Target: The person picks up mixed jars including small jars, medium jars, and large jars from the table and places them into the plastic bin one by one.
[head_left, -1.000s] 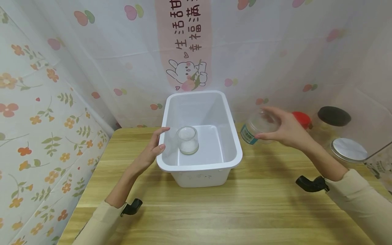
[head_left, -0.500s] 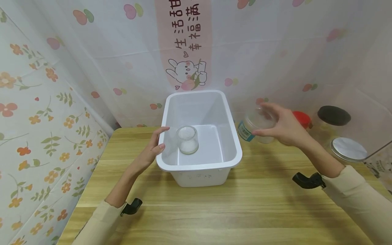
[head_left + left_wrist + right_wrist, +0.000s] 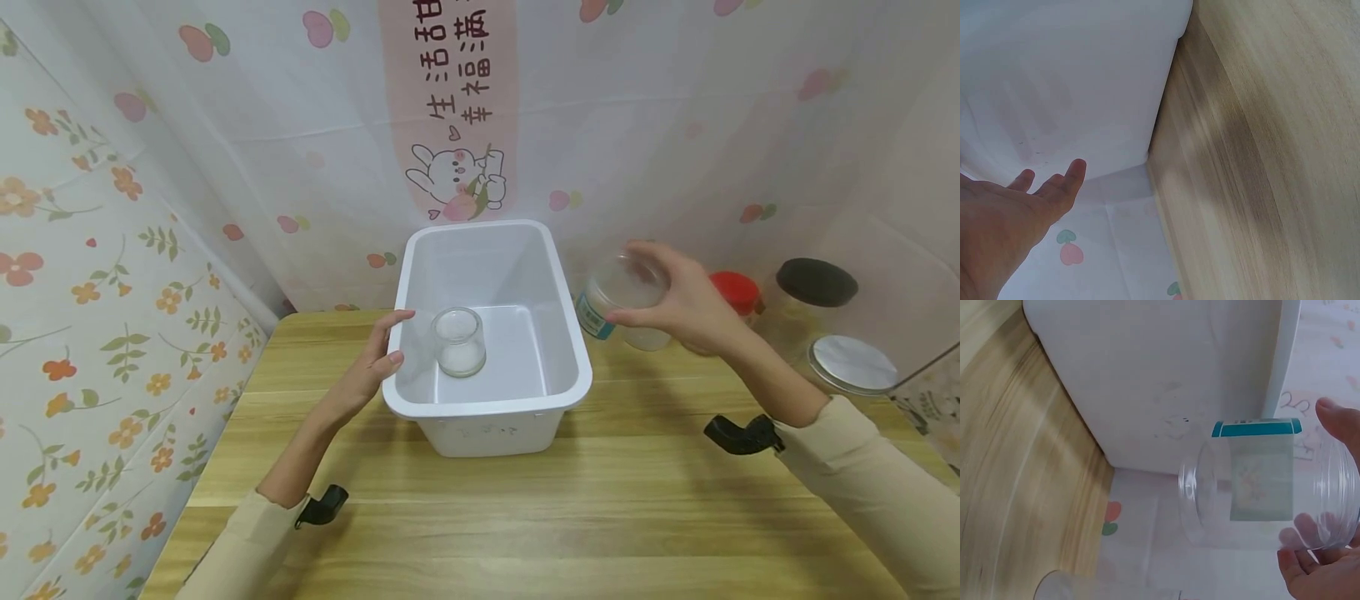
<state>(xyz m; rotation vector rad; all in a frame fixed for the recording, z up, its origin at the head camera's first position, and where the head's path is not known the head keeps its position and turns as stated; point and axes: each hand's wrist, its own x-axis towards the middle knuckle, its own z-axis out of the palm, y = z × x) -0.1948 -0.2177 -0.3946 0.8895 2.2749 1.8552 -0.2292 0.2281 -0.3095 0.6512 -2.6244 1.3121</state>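
Note:
A clear jar with a teal label (image 3: 595,317) is gripped around its upper part by my right hand (image 3: 686,302), to the right of a white tub (image 3: 495,410). In the right wrist view the jar (image 3: 1254,487) lies sideways across the picture, the fingers of the hand (image 3: 1329,562) at its end. Inside the tub, toward its left, a small glass jar (image 3: 461,343) stands upright. My left hand (image 3: 363,367) rests at the tub's left rim, fingers spread; the left wrist view shows this hand (image 3: 1016,219) beside the tub's outer wall (image 3: 1085,81).
Behind and right of my right hand stand a red-lidded jar (image 3: 737,292), a black-lidded jar (image 3: 816,283) and a silver-lidded jar (image 3: 853,364). Another clear container (image 3: 647,337) stands beneath the held jar. A printed curtain (image 3: 300,167) hangs behind the wooden table (image 3: 480,525).
My right hand has moved a little to the left with the labelled jar, closer to the tub. The left hand and the small glass jar have stayed in place.

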